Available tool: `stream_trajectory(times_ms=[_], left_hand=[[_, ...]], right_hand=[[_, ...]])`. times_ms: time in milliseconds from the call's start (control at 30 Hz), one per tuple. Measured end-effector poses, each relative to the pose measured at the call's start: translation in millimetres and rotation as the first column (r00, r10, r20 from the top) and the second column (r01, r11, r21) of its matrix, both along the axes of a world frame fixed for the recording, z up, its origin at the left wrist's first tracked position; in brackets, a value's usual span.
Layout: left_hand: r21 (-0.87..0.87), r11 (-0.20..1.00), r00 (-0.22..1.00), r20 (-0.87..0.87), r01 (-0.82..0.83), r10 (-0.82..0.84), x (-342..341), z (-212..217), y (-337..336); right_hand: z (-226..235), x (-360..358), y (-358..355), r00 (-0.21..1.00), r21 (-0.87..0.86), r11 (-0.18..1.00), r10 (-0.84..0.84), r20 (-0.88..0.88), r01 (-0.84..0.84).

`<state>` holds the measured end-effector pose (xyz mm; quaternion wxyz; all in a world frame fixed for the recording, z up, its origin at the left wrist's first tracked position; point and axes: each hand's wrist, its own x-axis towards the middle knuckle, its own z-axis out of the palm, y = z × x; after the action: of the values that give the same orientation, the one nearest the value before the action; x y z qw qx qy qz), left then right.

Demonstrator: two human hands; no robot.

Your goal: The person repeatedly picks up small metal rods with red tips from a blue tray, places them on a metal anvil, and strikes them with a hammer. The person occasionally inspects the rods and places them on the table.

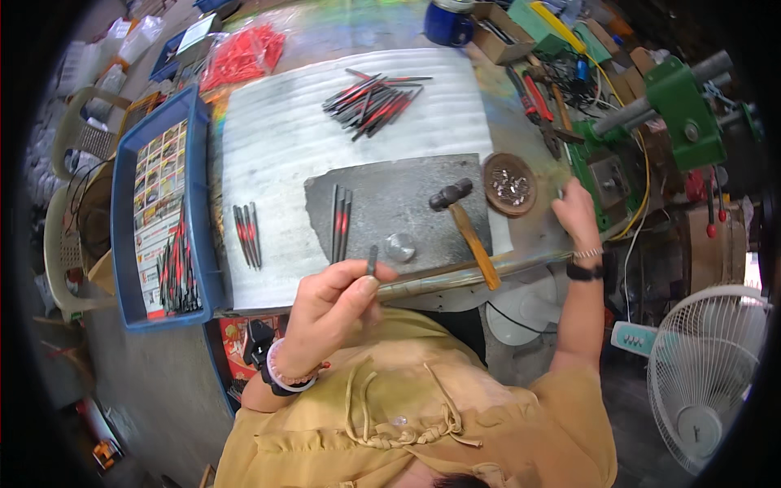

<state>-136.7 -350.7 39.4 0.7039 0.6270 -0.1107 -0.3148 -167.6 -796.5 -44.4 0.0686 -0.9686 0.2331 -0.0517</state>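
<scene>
My left hand [333, 307] is at the table's front edge, thumb and fingers pinched on a short dark rod [373, 259] that points upward. My right hand [576, 213] reaches out to the right, beside a green metal press, its fingers drawn together; what they hold, if anything, is too small to make out. Between the hands, a hammer [470, 241] with a wooden handle lies on a grey stone slab [390, 199], near a small metal disc [399, 247]. Several black-and-red rods [342, 221] lie on the slab's left part. A brown round dish [488, 195] of small metal pieces sits right of the hammer.
A white sheet [277, 146] under the slab bears a heap of black-and-red rods [374, 104] and a small row [246, 236]. Left stands a blue tray [124, 244] with more rods. Right are pliers [541, 106], the green press [683, 114] and a fan [708, 366].
</scene>
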Motion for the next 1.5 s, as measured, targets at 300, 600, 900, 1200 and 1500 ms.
stream_trajectory(times_ms=[300,600,900,1200,1500], left_hand=[[-0.226,0.973,0.987,-0.133,0.056,-0.088,0,-21,-12],[-0.287,0.957,0.992,-0.099,0.048,-0.079,-13,-19,-2],[-0.115,0.993,0.991,0.128,-0.025,0.04,-16,-17,13],[-0.078,0.997,0.968,0.252,0.012,0.008,-13,-16,17],[-0.157,0.988,0.994,0.109,0.012,0.006,-14,-12,18]], right_hand=[[103,-73,166,0.97,0.94,0.239,0.054,0.239,-0.245],[94,-39,256,0.898,0.883,0.177,0.154,0.412,-0.435],[93,-26,281,0.834,0.74,0.387,0.212,0.509,-0.55],[84,-23,285,0.745,0.663,0.344,0.248,0.619,-0.665],[94,-27,291,0.83,0.795,0.241,0.163,0.533,-0.557]])
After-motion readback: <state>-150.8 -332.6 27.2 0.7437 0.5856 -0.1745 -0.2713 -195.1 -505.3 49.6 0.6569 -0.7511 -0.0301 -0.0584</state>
